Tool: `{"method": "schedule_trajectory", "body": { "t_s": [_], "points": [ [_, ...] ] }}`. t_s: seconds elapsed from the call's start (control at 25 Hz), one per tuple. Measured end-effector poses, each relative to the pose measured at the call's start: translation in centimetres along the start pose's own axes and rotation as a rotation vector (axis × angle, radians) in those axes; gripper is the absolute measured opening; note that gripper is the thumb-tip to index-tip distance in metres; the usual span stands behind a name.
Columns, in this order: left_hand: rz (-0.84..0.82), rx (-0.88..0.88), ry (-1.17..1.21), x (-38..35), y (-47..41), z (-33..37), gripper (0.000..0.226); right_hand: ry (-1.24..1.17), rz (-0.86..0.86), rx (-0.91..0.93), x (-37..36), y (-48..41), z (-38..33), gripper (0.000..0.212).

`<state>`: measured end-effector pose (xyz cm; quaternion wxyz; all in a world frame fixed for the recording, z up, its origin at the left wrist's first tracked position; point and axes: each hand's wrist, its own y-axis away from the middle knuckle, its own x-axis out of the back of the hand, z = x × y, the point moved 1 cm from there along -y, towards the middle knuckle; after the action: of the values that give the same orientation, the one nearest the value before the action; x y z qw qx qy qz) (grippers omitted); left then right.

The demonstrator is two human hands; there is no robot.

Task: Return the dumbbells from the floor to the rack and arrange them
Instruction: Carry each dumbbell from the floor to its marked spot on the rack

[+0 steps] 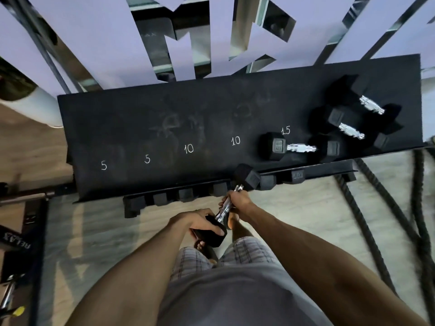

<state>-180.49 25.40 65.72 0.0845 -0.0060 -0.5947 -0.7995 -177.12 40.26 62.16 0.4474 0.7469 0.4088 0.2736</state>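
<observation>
A dumbbell (pixel 223 213) is held at the front edge of the rack (pixel 164 118), near the chalked 10 (pixel 235 140). Its handle is gripped in the right hand (pixel 238 200), its near head clasped by the left hand (pixel 202 220).

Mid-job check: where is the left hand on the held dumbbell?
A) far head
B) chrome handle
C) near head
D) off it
C: the left hand wraps the near head of the dumbbell, while the right hand holds the handle.
</observation>
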Motion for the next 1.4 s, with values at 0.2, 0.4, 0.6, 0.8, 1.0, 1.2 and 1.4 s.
{"method": "schedule_trajectory", "body": {
  "t_s": [0.2,0.4,0.6,0.8,1.0,1.2,1.4],
  "points": [
    [0.005,0.02,0.056,6.5,-2.3,5.2,0.076,0.019,-0.025,-0.012,-0.1,-4.3,-8.6,0.009],
    [0.054,0.011,0.061,11.2,-5.1,10.2,0.068,0.056,-0.04,-0.046,0.4,-8.3,-15.8,0.013],
    [0.179,0.075,0.025,13.9,-8.3,13.2,0.094,0.091,-0.041,-0.032,1.6,-11.6,-20.3,0.015],
    [0.286,0.022,-0.123,13.9,-10.9,14.1,0.091,0.107,-0.041,-0.044,2.0,-13.6,-21.0,0.014],
    [0.343,-0.012,-0.197,13.2,-12.5,13.8,0.088,0.117,-0.053,-0.055,2.3,-14.2,-20.5,0.014],
    [0.414,-0.037,-0.252,11.9,-12.9,13.7,0.088,0.127,-0.039,-0.048,2.3,-14.4,-20.2,0.017],
    [0.475,-0.026,-0.35,10.1,-12.7,14.5,0.088,0.153,0.028,-0.036,3.4,-13.4,-20.4,0.017]
  ]
}}
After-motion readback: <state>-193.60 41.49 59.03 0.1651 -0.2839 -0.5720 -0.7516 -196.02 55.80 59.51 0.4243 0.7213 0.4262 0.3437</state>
